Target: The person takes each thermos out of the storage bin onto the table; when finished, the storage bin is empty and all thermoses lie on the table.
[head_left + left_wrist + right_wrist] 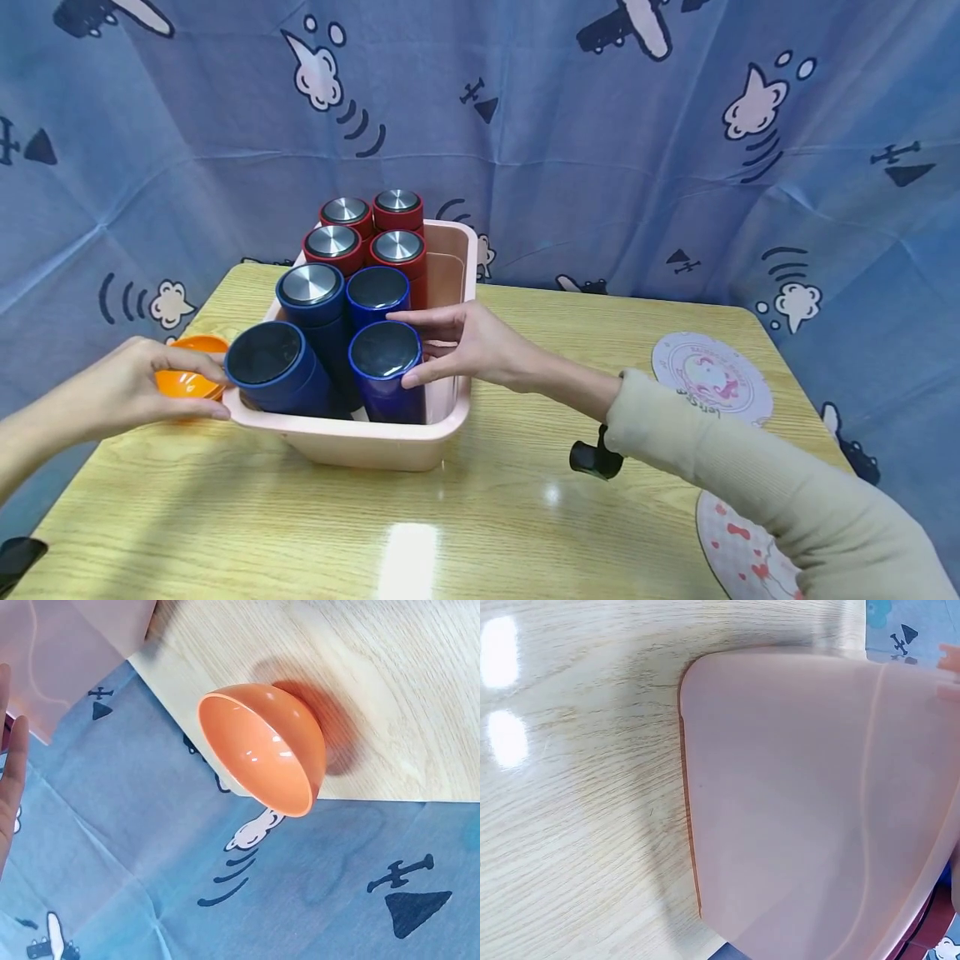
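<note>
A pink bin (375, 446) stands on the wooden table (525, 517) and holds several blue and red canisters with metal lids. My right hand (435, 346) grips the front right blue canister (384, 354), index finger above its lid and thumb below. The right wrist view is filled by the bin's wall (802, 795). My left hand (150, 383) arches over an orange bowl (183, 385) at the table's left edge, fingertips reaching the bin's left rim. In the left wrist view the bowl (259, 746) lies tilted with no fingers on it; a straight finger (13, 772) shows at the left.
Red canisters (397, 246) fill the bin's back, and other blue ones (266, 358) its front left. Two round patterned mats (711, 375) (742, 550) lie at the table's right. A blue printed cloth (600, 125) hangs behind and around the table.
</note>
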{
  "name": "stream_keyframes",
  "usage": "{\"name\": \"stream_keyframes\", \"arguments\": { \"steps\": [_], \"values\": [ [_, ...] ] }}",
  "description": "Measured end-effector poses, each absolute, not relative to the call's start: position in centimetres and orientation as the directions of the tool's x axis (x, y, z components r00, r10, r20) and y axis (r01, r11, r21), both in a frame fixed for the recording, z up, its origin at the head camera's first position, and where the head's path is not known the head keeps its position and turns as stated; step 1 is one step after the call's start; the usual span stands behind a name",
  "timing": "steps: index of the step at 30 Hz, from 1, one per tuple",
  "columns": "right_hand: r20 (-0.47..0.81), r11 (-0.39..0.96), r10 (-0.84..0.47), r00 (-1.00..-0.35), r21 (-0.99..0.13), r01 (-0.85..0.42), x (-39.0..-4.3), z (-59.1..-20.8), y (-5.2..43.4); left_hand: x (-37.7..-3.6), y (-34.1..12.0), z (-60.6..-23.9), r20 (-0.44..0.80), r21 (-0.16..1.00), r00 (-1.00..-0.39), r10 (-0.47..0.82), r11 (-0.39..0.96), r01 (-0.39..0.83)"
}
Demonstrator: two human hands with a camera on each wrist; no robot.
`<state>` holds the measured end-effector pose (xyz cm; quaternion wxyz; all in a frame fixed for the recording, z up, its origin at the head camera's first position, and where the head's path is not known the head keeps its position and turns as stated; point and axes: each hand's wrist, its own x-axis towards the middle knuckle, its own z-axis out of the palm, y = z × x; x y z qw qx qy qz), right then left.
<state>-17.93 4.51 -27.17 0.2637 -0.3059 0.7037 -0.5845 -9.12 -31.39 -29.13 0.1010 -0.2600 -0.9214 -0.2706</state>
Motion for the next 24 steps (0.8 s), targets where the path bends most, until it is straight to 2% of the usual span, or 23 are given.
{"name": "stream_keyframes", "arguments": {
  "steps": [12, 18, 24],
  "values": [
    [0.002, 0.105, -0.756, -0.655, -0.987, -0.125, -18.12, -27.17, 4.52, -9.27, -31.45, -28.88, 0.317, 0.407, -0.782, 0.536, 0.668, 0.623],
    [0.009, 0.098, -0.753, -0.658, -0.987, -0.126, -18.27, -27.32, 4.5, -9.22, -31.4, -28.91, 0.326, 0.385, -0.773, 0.543, 0.671, 0.634],
    [0.02, 0.098, -0.757, -0.653, -0.985, -0.144, -18.34, -27.43, 4.44, -9.23, -31.32, -28.94, 0.36, 0.423, -0.769, 0.528, 0.642, 0.639]
  ]
}}
